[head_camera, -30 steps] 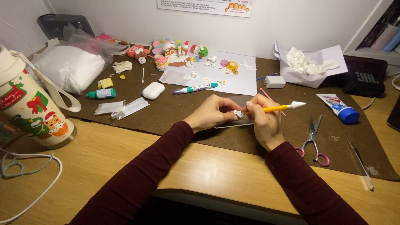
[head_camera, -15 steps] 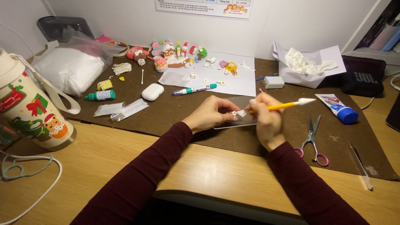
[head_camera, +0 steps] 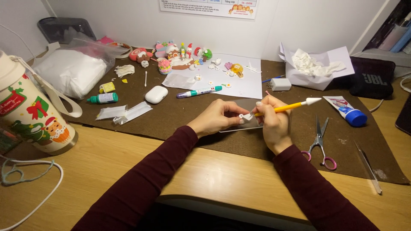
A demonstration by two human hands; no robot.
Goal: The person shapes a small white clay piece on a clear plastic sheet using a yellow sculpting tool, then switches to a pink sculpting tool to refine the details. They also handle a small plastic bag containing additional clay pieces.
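Barely moved since prev frame: yellow tool (head_camera: 286, 107) tip tilted up a bit more. Right hand (head_camera: 274, 124) fingers closed around tool; left hand (head_camera: 216, 117) pinches small white clay piece (head_camera: 247, 116) over clear sheet (head_camera: 239, 124) on brown mat (head_camera: 180, 115). Nearby: scissors (head_camera: 319, 143) to the right, marker (head_camera: 200, 91) & earbud case (head_camera: 156, 94) behind; nothing blocks hands.

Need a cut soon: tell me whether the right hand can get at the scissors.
Probably yes: the scissors lie in the open on the brown mat just beside the right hand, though it holds a yellow modelling tool.
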